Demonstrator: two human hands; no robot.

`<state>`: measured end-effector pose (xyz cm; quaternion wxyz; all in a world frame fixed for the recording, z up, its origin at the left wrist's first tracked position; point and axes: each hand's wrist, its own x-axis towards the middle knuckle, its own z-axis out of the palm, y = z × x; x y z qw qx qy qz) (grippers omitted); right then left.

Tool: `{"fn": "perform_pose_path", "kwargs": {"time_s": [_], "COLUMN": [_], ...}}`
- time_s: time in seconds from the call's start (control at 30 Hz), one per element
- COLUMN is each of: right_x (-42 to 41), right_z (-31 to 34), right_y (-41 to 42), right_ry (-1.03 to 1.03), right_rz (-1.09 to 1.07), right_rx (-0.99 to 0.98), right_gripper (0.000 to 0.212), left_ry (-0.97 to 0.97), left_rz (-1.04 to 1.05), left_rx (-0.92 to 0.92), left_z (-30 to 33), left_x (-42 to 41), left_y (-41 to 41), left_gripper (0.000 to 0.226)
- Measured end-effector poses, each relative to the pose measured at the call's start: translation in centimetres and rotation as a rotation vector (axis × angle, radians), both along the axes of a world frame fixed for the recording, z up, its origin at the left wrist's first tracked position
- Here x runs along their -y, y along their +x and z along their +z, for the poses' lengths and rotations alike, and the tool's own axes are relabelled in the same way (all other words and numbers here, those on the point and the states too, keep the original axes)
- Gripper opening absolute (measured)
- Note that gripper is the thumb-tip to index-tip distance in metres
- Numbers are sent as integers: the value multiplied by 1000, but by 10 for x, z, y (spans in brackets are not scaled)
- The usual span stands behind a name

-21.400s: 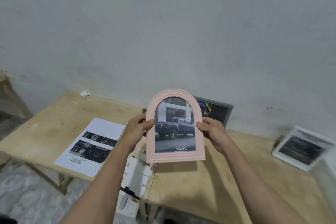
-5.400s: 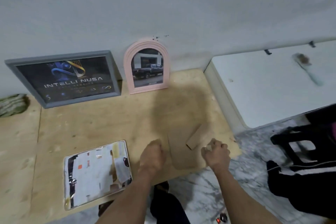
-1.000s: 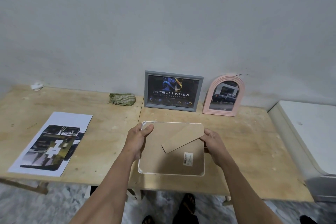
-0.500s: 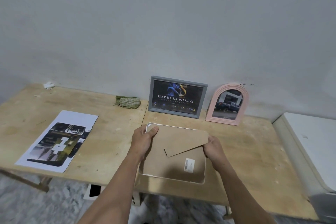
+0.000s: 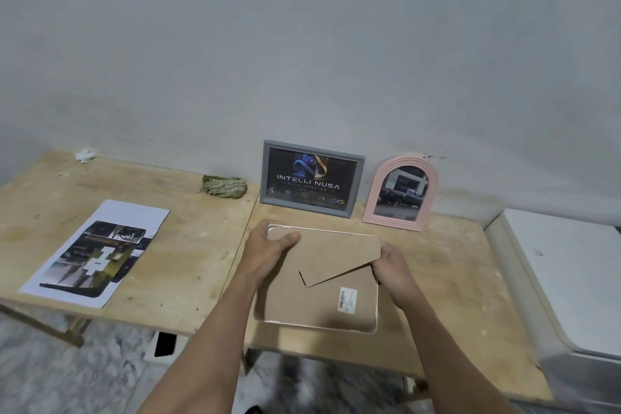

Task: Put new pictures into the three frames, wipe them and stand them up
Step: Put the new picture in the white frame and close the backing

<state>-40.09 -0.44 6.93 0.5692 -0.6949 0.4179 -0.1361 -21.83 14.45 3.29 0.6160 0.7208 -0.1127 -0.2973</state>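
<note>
Since half a second ago the white frame (image 5: 376,309) has tilted a little further, its far edge up off the table (image 5: 201,245); both hands kept their places on it. Compared with five seconds back, it is now turned back-side up, the brown backing board (image 5: 322,292) facing the camera, and a printed sheet is in view on the table.

Near, at 6 o'clock: white frame, back up, easel flap (image 5: 339,260) lying diagonal across the backing, small barcode sticker (image 5: 347,300) toward its 4 o'clock corner. What the frame holds cannot be told from this side.

Left hand (image 5: 268,250) grips the frame's 10 o'clock corner, thumb curled over onto the backing. Right hand (image 5: 391,265) grips the 3 o'clock edge, fingers wrapped round the rim beside the flap's tip.

At 9 o'clock, well apart: printed sheet (image 5: 97,252) lying flat, dark pictures on white paper.

Far, at 12 o'clock: grey frame (image 5: 359,178) standing against the wall (image 5: 302,44), holding a dark "INTELLI NUSA" print. Just beside it at 1 o'clock, pink arched frame (image 5: 431,191) standing, holding a picture of a dark truck. At 11 o'clock, a crumpled green cloth (image 5: 224,186) near the wall. At 3 o'clock, a white cabinet top (image 5: 564,279) next to the table.
</note>
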Motion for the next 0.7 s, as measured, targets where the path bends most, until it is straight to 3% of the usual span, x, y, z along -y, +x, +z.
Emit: {"fn": "perform_pose_path", "kwargs": {"time_s": [0.07, 0.33, 0.47, 0.53, 0.6, 0.67, 0.7], "right_x": [4, 7, 10, 6, -9, -30, -41], "right_z": [6, 7, 6, -2, -12, -22, -28], "right_y": [-4, -29, -31, -23, -9, 2, 9], "right_ry": [-35, -59, -59, -275, -537, -749, -824], "right_rz": [14, 85, 189, 214, 242, 298, 348], "right_rx": [-12, -14, 51, 36, -9, -25, -30], "right_gripper": [25, 28, 14, 25, 21, 6, 14], "left_ry": [41, 76, 77, 162, 199, 119, 102], "left_rz": [10, 74, 27, 85, 149, 80, 35], "left_rx": [21, 73, 21, 50, -1, -169, -214], "left_z": [2, 6, -7, -11, -4, 12, 18], "left_x": [3, 6, -4, -5, -4, -2, -3], "left_y": [-9, -39, -36, -35, -35, -37, -35], "left_gripper": [32, 29, 43, 60, 51, 40, 37]}}
